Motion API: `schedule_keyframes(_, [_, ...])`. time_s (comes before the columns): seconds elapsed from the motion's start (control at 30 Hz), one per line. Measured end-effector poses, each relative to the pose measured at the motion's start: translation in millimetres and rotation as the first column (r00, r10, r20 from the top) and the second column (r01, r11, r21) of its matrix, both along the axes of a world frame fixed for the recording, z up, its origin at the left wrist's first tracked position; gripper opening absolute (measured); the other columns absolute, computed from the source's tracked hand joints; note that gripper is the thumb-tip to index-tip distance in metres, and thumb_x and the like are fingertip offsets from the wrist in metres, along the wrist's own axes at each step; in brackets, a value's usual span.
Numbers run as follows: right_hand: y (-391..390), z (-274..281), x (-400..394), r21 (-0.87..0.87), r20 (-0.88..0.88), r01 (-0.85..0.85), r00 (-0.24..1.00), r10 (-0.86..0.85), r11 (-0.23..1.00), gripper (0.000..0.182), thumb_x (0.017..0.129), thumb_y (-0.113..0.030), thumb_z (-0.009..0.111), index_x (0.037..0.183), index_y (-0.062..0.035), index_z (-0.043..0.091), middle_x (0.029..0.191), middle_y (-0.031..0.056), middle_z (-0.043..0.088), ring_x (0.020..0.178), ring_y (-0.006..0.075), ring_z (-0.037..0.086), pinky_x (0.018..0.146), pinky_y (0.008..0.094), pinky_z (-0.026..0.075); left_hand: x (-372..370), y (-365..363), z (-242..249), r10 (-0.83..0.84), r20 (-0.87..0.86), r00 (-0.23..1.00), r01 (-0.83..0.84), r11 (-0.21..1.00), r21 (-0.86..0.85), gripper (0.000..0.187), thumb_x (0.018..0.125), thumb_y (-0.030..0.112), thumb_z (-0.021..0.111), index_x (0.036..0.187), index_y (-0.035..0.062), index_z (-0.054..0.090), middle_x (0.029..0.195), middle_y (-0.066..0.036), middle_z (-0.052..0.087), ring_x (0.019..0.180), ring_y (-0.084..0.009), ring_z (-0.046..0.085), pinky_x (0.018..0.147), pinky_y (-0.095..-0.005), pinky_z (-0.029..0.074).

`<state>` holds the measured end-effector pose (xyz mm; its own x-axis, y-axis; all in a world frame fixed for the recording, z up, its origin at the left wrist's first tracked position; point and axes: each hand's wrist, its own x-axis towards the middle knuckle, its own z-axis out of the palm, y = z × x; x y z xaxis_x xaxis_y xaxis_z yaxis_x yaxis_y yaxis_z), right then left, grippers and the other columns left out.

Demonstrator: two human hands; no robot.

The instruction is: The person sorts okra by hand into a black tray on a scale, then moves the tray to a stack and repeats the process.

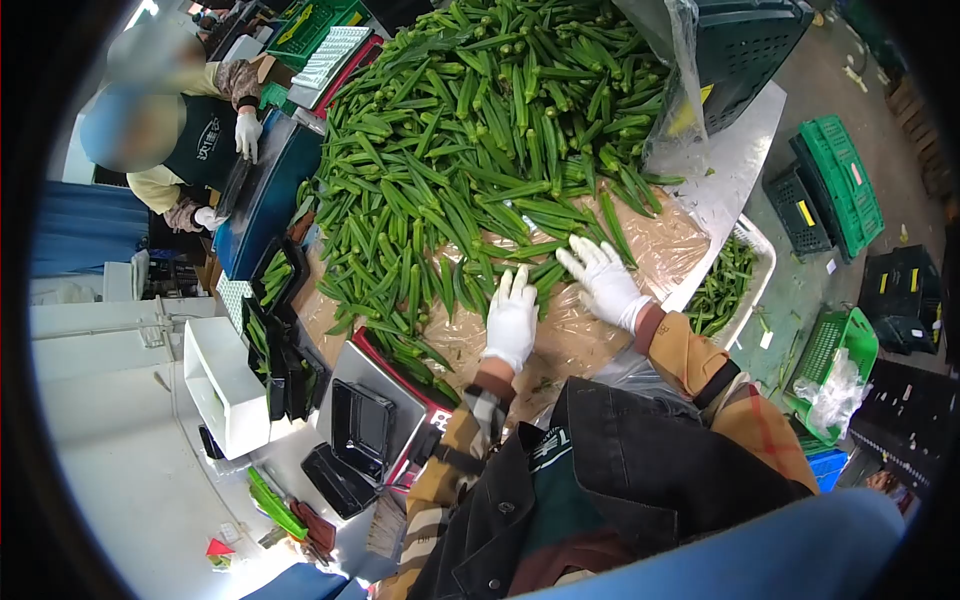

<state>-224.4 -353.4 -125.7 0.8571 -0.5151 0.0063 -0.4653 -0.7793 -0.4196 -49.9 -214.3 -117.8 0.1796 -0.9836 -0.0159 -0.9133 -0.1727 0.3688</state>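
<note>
Blue edge (800, 545): It is nearest to me, at the bottom of my view. It is too close for me to tell what it is.
Left hand (512, 325): I see its gloved grip with the fingers out and a little apart, clamped on nothing I can see. It rests low by the okra (430, 180), maybe to touch the pods lightly. I cannot tell what is under the palm.
Right hand (607, 285): Its grip is spread wide at the near edge of the pile, perhaps so it can touch many pods.
Okra: The big green heap lies on the table (745, 150), partly on a brown sheet (685, 235), which may keep the pods clean.
Flat machine (405, 405): It looks like a scale. A black tray (362, 425) sits on it, near the left arm, likely for easy reach.
Filled trays (275, 280): They stand beside the heap, maybe to be out of the way.
Co-worker (205, 135): This person stands across the corner, white gloves on a dark tray (236, 185).
</note>
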Motion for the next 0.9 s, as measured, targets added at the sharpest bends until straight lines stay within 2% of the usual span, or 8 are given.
schedule_keyframes(0.13, [28.2, 3.2, -15.0, 0.081, -0.11, -0.166, 0.978, 0.175, 0.983, 0.073, 0.082, -0.017, 0.065, 0.149, -0.0214, 0.038, 0.15, 0.0169, 0.04, 0.141, 0.0349, 0.035, 0.117, 0.0525, 0.023, -5.7, 63.2, -7.5, -0.052, 0.077, 0.996, 0.052, 0.999, 0.009, 0.019, 0.083, 0.002, 0.058, 0.102, 0.0027, 0.056, 0.154, -0.019, 0.034, 0.14, -0.0447, 0.032, 0.112, -0.0488, 0.034])
schedule_keyframes(0.23, [37.0, 22.6, -22.5, 0.098, -0.143, -0.21, 0.964, 0.223, 0.973, 0.07, 0.083, -0.02, 0.065, 0.148, -0.0211, 0.039, 0.15, 0.0168, 0.04, 0.142, 0.0358, 0.034, 0.117, 0.0529, 0.023, -27.5, 91.5, -13.6, 0.023, -0.11, 0.994, -0.028, 0.998, -0.051, 0.021, 0.082, -0.001, 0.056, 0.103, 0.0022, 0.056, 0.154, -0.02, 0.034, 0.14, -0.0444, 0.032, 0.113, -0.0499, 0.033])
schedule_keyframes(0.4, [41.0, 8.6, 13.2, 0.034, 0.111, -0.135, 0.985, 0.13, 0.99, 0.034, 0.081, -0.027, 0.069, 0.113, -0.0145, 0.069, 0.125, 0.0122, 0.059, 0.123, 0.0342, 0.048, 0.11, 0.0506, 0.03, -47.2, 107.7, -9.8, 0.132, -0.216, 0.967, -0.142, 0.989, -0.03, 0.032, 0.079, -0.002, 0.06, 0.11, 0.0036, 0.058, 0.152, -0.021, 0.036, 0.14, -0.0429, 0.034, 0.113, -0.0486, 0.033])
schedule_keyframes(0.57, [48.1, -1.7, 52.1, 0.017, 0.125, -0.164, 0.979, 0.16, 0.986, 0.027, 0.077, -0.028, 0.072, 0.098, -0.0114, 0.071, 0.106, 0.0072, 0.059, 0.109, 0.0278, 0.053, 0.102, 0.046, 0.036, -45.9, 119.3, -5.3, 0.219, -0.328, 0.919, -0.304, 0.924, -0.234, 0.024, 0.084, -0.002, 0.059, 0.108, 0.0031, 0.059, 0.144, -0.023, 0.046, 0.133, -0.0447, 0.043, 0.11, -0.0472, 0.036])
schedule_keyframes(0.63, [49.1, 1.2, 52.4, 0.058, 0.144, -0.156, 0.979, 0.147, 0.986, 0.024, 0.076, -0.027, 0.073, 0.095, -0.0118, 0.071, 0.105, 0.0069, 0.059, 0.109, 0.0282, 0.053, 0.101, 0.0458, 0.036, -34.2, 122.4, 0.1, 0.315, -0.409, 0.856, -0.454, 0.836, -0.307, 0.016, 0.091, 0.001, 0.057, 0.107, 0.0016, 0.06, 0.124, -0.021, 0.06, 0.118, -0.0367, 0.057, 0.102, -0.0416, 0.044])
schedule_keyframes(0.73, [34.9, 9.0, 23.4, 0.23, 0.307, -0.144, 0.949, 0.069, 0.962, 0.015, 0.076, -0.021, 0.073, 0.088, -0.0117, 0.072, 0.091, 0.0072, 0.064, 0.099, 0.0283, 0.058, 0.094, 0.0423, 0.042, -6.6, 129.7, -3.7, 0.488, -0.546, 0.681, -0.676, 0.705, -0.213, 0.013, 0.096, 0.006, 0.055, 0.106, -0.0003, 0.06, 0.098, -0.018, 0.067, 0.094, -0.0271, 0.066, 0.087, -0.0341, 0.05])
schedule_keyframes(0.83, [0.1, 37.6, -50.4, 0.601, 0.383, -0.133, 0.913, -0.137, 0.788, 0.007, 0.081, -0.01, 0.072, 0.086, -0.0056, 0.07, 0.085, 0.0054, 0.067, 0.084, 0.0202, 0.063, 0.079, 0.0333, 0.049, 27.0, 123.5, -5.7, 0.589, -0.554, 0.589, -0.77, 0.616, -0.164, 0.021, 0.098, 0.007, 0.057, 0.115, -0.0058, 0.057, 0.107, -0.011, 0.065, 0.101, -0.0143, 0.057, 0.091, -0.0273, 0.045])
schedule_keyframes(0.9, [-37.3, 76.8, -123.7, 0.878, 0.047, 0.068, 0.973, -0.226, 0.475, 0.008, 0.083, -0.001, 0.07, 0.091, -0.0028, 0.073, 0.088, 0.0016, 0.07, 0.085, 0.0096, 0.065, 0.078, 0.027, 0.054, 41.4, 99.9, 10.8, 0.517, -0.613, 0.598, -0.763, 0.601, -0.238, 0.023, 0.097, 0.009, 0.059, 0.115, -0.0063, 0.059, 0.105, -0.01, 0.066, 0.097, -0.0137, 0.059, 0.09, -0.0265, 0.046])
